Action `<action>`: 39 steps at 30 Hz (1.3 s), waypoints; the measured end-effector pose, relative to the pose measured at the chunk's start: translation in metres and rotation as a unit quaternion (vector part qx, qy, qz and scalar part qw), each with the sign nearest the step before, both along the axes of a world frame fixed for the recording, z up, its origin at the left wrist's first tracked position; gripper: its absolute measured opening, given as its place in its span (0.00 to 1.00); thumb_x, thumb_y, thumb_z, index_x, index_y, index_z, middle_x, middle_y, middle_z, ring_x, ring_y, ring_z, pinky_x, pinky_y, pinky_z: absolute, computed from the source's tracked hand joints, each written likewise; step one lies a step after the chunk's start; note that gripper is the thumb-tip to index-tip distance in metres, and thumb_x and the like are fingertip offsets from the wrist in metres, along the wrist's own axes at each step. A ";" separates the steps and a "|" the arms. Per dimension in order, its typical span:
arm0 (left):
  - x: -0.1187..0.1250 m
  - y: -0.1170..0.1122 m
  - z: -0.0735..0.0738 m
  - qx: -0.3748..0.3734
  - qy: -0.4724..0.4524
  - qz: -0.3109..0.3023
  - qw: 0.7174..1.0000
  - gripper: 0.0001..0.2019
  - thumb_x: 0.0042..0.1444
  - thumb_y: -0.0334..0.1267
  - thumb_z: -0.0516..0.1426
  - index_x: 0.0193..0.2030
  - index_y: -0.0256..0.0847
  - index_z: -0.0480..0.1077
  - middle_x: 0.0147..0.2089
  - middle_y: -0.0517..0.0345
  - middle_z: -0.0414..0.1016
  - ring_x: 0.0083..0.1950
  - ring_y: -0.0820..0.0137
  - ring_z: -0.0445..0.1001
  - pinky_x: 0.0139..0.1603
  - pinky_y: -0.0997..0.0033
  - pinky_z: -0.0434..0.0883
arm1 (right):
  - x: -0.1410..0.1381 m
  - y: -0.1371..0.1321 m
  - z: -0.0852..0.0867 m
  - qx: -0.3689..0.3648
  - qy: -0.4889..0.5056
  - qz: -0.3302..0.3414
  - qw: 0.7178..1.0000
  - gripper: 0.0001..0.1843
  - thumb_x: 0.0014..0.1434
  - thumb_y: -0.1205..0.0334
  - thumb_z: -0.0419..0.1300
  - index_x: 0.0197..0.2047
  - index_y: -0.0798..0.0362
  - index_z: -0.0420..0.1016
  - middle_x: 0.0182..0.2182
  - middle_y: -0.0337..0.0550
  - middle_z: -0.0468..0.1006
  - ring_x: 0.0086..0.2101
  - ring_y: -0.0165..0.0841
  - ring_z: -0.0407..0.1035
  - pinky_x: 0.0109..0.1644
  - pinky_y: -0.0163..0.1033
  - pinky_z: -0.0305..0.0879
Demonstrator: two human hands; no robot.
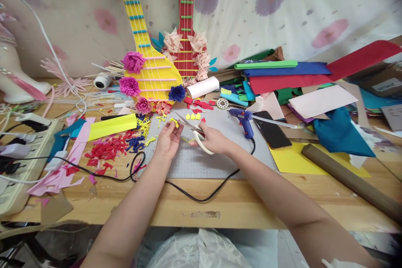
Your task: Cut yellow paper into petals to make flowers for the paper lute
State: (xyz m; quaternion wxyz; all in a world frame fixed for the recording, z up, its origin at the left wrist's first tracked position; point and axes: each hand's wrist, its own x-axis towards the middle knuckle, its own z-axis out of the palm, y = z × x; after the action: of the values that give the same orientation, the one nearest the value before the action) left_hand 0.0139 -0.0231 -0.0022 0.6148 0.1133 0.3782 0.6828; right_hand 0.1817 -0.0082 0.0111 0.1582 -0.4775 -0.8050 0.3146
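My left hand (168, 139) is over the grey cutting mat (201, 161) and pinches a small yellow foam piece (174, 122) between its fingertips. My right hand (213, 139) grips white-handled scissors (192, 127), whose blades are parted and point left toward the yellow piece. Small yellow and red cut shapes (196, 113) lie on the mat just beyond the blades. Both hands are close together at the middle of the wooden table (238, 201).
A blue glue gun (243, 119) and a black phone (271, 130) lie right of my hands, its black cord (201, 194) looping along the front. Red and blue scraps (109, 148), a yellow foam block (111, 127), paper guitars (150, 63), stacked coloured sheets (289, 75), a brown roll (351, 182) and a power strip (19, 159) crowd the table.
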 end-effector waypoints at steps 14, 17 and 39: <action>-0.003 0.003 -0.013 0.000 -0.009 0.032 0.999 0.05 0.50 0.29 0.58 0.30 0.41 0.64 0.30 0.62 0.75 0.38 0.75 0.76 0.45 0.75 0.70 | -0.035 -0.003 0.002 0.060 -0.061 -0.009 0.996 0.28 0.46 0.37 0.60 0.37 0.52 0.60 0.32 0.53 0.74 0.35 0.46 0.70 0.35 0.41 0.57; -0.003 0.003 -0.015 -0.001 -0.019 0.022 1.000 0.07 0.49 0.30 0.59 0.29 0.41 0.63 0.30 0.63 0.75 0.38 0.75 0.76 0.42 0.76 0.70 | -0.038 -0.003 0.002 0.060 -0.078 -0.012 0.995 0.30 0.47 0.35 0.58 0.39 0.53 0.61 0.32 0.55 0.75 0.35 0.48 0.71 0.35 0.42 0.58; -0.005 -0.002 -0.003 -0.014 -0.088 0.038 0.995 0.07 0.53 0.26 0.56 0.26 0.38 0.64 0.29 0.62 0.75 0.34 0.77 0.75 0.41 0.75 0.70 | -0.038 -0.002 0.005 0.079 -0.149 0.011 0.986 0.28 0.56 0.37 0.50 0.43 0.56 0.62 0.31 0.49 0.75 0.31 0.37 0.70 0.31 0.36 0.54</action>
State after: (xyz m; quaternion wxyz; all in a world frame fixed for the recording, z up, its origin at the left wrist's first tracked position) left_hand 0.0086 -0.0255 -0.0053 0.6210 0.0295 0.3362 0.7074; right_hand 0.1433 -0.0099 0.0159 0.0699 -0.4959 -0.8473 0.1768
